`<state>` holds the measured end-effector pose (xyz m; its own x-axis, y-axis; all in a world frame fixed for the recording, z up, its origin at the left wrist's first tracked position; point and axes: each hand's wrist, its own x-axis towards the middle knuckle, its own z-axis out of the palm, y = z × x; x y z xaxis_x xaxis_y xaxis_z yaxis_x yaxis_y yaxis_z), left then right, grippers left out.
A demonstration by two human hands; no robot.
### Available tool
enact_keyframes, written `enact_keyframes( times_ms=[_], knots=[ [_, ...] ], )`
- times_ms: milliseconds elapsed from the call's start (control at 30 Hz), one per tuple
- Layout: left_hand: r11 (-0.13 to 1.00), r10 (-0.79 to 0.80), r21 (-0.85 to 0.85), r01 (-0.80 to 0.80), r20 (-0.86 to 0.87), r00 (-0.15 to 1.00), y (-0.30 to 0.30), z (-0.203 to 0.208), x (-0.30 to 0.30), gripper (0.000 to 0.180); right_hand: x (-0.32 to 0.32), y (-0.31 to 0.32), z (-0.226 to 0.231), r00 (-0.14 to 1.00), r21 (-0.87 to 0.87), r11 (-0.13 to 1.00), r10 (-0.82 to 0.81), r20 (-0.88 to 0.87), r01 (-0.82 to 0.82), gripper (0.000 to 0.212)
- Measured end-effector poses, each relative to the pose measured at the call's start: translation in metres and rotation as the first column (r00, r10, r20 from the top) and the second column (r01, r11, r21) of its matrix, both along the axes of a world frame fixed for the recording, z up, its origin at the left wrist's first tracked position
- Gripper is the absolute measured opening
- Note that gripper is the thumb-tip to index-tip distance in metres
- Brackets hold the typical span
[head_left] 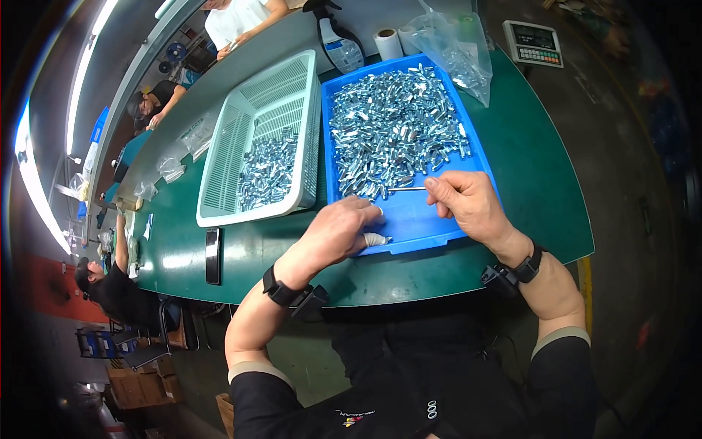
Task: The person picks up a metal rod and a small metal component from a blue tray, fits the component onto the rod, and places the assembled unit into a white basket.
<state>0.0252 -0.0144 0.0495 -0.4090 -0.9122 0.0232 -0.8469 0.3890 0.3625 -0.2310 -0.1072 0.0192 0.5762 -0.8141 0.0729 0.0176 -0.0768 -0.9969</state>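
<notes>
A blue tray in front of me holds a heap of small shiny metal fittings. My right hand is closed over the tray's near right part, gripping a thin metal rod between thumb and fingers. The rod points left, its tip close to the heap's near edge. My left hand is at the tray's near left corner, fingers curled, with white wraps on the thumb and a finger. Whatever those fingers hold, if anything, is hidden. To the left, a pale green slotted basket contains more metal fittings.
On the green table lie a black phone and small plastic bags. Behind the tray stand a spray bottle, a white roll and a clear bag of parts. A scale display is far right. Other people work beyond.
</notes>
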Motion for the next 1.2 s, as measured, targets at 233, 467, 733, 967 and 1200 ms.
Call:
enact_keyframes(
  times_ms=[233,467,733,967,1200],
  knots=[
    [0.999,-0.002,-0.053,0.006,0.071,0.997,-0.013,-0.008,-0.005,0.031,0.000,-0.003,0.003,0.999,0.016,1.000,-0.001,0.038,0.000,0.041],
    [0.998,0.019,-0.066,-0.015,0.051,0.999,-0.013,-0.012,-0.012,0.025,-0.002,0.002,0.003,1.000,-0.022,0.999,0.024,-0.002,-0.025,0.037],
    [0.839,0.543,0.434,-0.329,-0.713,0.444,-0.005,-0.030,0.001,0.020,0.000,0.002,-0.003,0.986,-0.130,0.986,0.081,-0.147,-0.101,0.033],
    [0.817,0.574,0.530,-0.227,-0.786,0.229,0.003,-0.028,-0.012,0.014,0.000,0.003,0.000,0.997,-0.131,0.990,0.033,-0.070,-0.042,0.028],
    [0.833,0.549,0.511,-0.213,-0.811,0.203,0.006,-0.029,-0.017,0.012,0.000,0.002,0.000,1.000,-0.131,0.991,0.004,-0.027,-0.007,0.028]
  ],
)
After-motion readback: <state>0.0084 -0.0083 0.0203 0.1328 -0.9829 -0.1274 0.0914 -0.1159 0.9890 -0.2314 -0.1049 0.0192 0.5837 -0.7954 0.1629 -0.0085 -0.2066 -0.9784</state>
